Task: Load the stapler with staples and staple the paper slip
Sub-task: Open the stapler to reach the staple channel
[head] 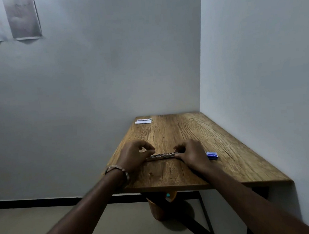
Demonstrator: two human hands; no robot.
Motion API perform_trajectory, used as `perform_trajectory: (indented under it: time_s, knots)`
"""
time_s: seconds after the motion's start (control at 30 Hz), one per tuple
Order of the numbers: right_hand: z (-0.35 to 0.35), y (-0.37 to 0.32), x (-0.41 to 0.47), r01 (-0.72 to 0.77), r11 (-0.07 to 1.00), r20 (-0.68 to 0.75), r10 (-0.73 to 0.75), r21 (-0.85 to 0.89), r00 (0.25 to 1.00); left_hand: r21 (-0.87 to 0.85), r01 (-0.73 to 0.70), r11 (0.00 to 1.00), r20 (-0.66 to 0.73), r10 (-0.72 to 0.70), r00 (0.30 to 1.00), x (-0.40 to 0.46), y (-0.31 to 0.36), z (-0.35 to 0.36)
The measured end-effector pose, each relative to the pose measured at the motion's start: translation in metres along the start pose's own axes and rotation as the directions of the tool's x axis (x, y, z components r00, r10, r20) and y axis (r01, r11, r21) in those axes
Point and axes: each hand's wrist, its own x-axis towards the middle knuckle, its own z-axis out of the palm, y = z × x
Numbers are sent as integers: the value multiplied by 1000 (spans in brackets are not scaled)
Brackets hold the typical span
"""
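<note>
A long, flat, silver metal stapler (161, 156) is lying on the brown wooden bench (231, 148), near the front half of it, and it is being held at both ends. The left hand (134, 155) is being kept at the left end of the stapler, with the fingers curled and the thumb and the forefinger brought close together above that end; whether they are really pinching the metal cannot be told. A metal bangle (120, 171) is being worn on the left wrist. The right hand (192, 153) is being laid over the right end of the stapler, the fingers bent and pressed together on it, so this end is hidden. Whether the stapler is opened or closed cannot be told, because the picture is a little blurred there.

Just beside the right hand, on its right side, a small blue box with white print (212, 155) is lying on the bench, partly covered by the hand. A white paper slip (143, 121) is lying flat at the far left corner of the bench, well apart from both hands, close to the grey wall (92, 75). Two paper sheets (22, 18) are being shown on the wall at the upper left.
</note>
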Motion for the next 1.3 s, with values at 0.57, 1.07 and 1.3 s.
perform_trajectory:
  time_s: [0.57,1.07,1.3]
  knots:
    - [3,5,1,11,999,-20,-10,38,1000,264,-382,886,318,294,901,30,30,29]
    - [3,3,1,47,998,-26,-48,-34,999,310,-583,751,439,431,789,37,20,22]
    - [3,4,1,43,998,-28,-44,-44,999,215,-488,846,312,414,855,37,12,20]
